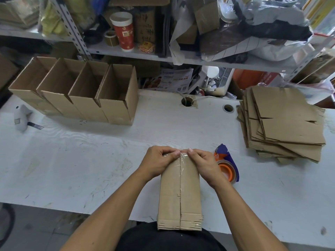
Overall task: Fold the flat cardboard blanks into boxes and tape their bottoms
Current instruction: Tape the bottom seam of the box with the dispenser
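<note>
Both hands, left hand [157, 162] and right hand [204, 164], gripped the box's [179, 192] far end, fingers [167, 151] curled over its taped edge.

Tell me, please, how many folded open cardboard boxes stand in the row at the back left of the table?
4, side by side, touching: the leftmost brown cardboard box, the second, the third, and the rightmost. None seems hidden.

Scuffed white worktable [108, 160] with two round cable holes at the back. Directly on it: row of four open brown cardboard boxes [76, 91] touching side by side, far left; white handheld scanner [21, 115] near the left edge; fanned stack of flat brown cardboard blanks [282, 122] far right; orange-and-blue tape dispenser [226, 163] right of centre; taped brown cardboard box [179, 192] overhanging the near edge.
</note>
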